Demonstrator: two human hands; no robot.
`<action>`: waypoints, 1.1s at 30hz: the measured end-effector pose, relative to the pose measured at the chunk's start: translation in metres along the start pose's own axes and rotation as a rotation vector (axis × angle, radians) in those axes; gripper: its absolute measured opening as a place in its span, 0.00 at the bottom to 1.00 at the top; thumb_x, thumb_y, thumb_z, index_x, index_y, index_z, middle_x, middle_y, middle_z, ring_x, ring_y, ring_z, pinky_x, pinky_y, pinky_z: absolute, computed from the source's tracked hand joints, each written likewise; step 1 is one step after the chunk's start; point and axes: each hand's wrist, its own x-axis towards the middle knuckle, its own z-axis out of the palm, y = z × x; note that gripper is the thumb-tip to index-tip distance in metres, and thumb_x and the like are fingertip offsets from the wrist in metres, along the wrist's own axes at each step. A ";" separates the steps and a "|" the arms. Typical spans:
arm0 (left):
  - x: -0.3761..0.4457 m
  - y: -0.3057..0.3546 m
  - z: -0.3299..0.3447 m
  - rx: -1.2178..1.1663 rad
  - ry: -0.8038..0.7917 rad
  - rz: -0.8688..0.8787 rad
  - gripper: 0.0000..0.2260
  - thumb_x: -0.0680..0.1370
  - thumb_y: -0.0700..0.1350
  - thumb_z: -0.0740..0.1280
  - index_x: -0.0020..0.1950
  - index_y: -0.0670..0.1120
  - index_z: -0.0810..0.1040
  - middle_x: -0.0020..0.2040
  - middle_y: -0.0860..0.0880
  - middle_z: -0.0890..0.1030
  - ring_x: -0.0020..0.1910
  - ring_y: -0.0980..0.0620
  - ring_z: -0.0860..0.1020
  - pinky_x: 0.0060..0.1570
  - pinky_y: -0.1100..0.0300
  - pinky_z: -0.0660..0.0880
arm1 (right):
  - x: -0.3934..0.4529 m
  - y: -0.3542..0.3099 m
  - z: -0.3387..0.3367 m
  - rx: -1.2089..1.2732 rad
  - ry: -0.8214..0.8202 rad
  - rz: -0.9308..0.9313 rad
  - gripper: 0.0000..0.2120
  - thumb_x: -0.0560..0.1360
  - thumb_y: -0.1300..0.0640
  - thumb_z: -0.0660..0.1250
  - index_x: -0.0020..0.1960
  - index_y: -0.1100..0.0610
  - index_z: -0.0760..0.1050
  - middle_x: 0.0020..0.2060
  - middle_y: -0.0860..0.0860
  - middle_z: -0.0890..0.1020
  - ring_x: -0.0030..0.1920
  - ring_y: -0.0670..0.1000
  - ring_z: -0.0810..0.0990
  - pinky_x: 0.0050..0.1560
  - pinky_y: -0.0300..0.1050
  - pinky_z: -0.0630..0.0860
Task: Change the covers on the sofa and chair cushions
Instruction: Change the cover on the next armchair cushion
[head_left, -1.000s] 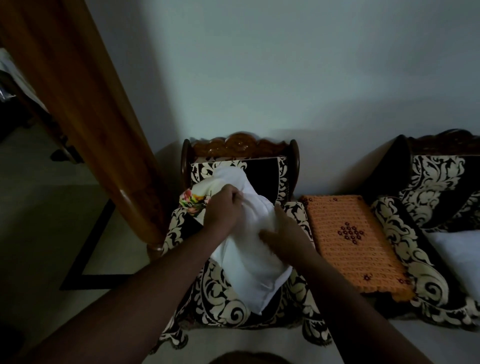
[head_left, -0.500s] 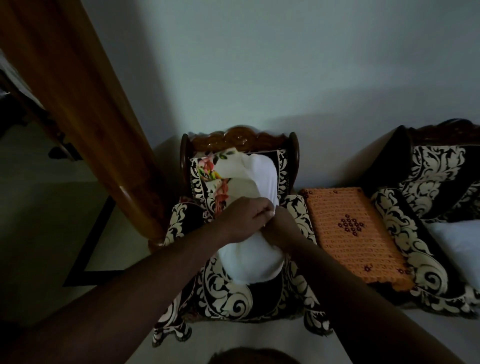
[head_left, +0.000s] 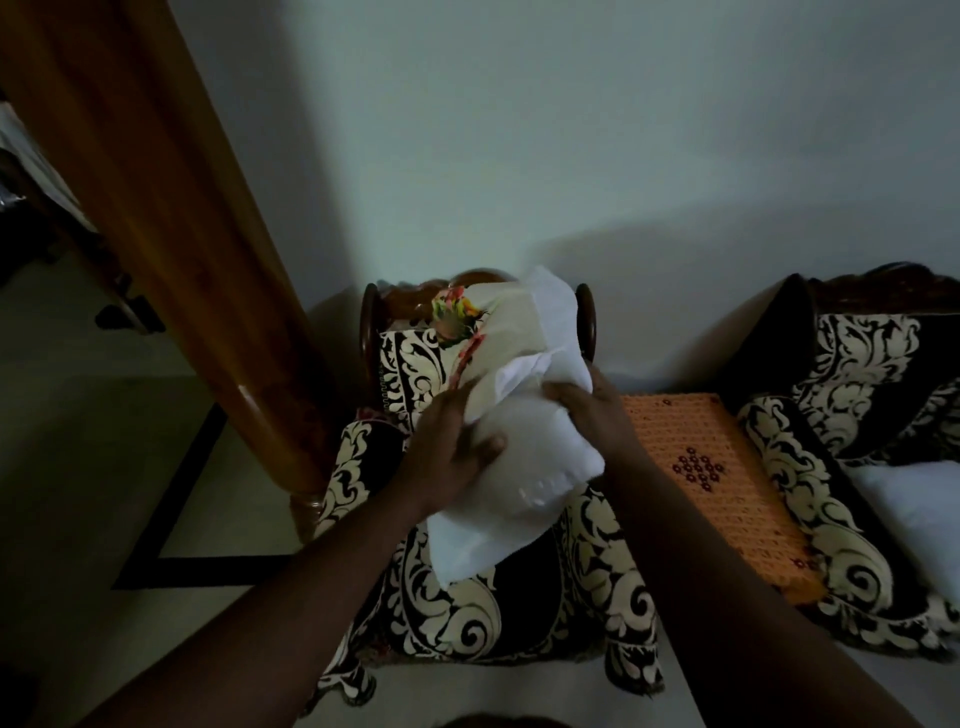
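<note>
over the chair (head_left: 467, 613) seat, a white cushion (head_left: 524, 467) is held up between both hands, its far end inside a floral cover (head_left: 483, 332) that reaches the chair's carved back. left hand (head_left: 447, 452) grips the cushion's left side, thumb pressed into it; right hand (head_left: 592, 415) clutches bunched fabric at its right edge. cushion's near corner hangs just above the seat. wooden post (head_left: 171, 249) stands close on the left; orange mat (head_left: 711, 478) lies just right, touching a sofa (head_left: 852, 467) holding a white pillow (head_left: 914, 509). open floor (head_left: 104, 467) lies left. no writing is readable.
</note>
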 end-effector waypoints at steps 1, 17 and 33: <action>-0.004 0.007 0.006 -0.035 -0.032 0.047 0.47 0.70 0.74 0.68 0.82 0.53 0.57 0.76 0.46 0.66 0.74 0.46 0.67 0.71 0.43 0.69 | 0.004 -0.007 0.003 0.030 0.022 0.003 0.08 0.76 0.59 0.69 0.49 0.47 0.80 0.49 0.48 0.84 0.51 0.48 0.82 0.51 0.45 0.78; -0.015 -0.008 0.021 -0.240 0.396 -0.461 0.16 0.73 0.48 0.74 0.59 0.48 0.80 0.52 0.48 0.83 0.52 0.45 0.82 0.52 0.48 0.79 | -0.012 0.078 -0.012 -0.232 0.007 0.196 0.13 0.82 0.54 0.62 0.66 0.53 0.74 0.50 0.47 0.80 0.49 0.49 0.80 0.49 0.50 0.77; -0.026 -0.021 0.029 -0.722 0.277 -0.612 0.18 0.73 0.35 0.73 0.60 0.51 0.82 0.52 0.50 0.87 0.54 0.45 0.83 0.47 0.54 0.78 | -0.024 0.162 -0.018 -0.621 0.189 0.324 0.11 0.82 0.52 0.60 0.51 0.56 0.78 0.43 0.52 0.82 0.45 0.54 0.81 0.47 0.49 0.77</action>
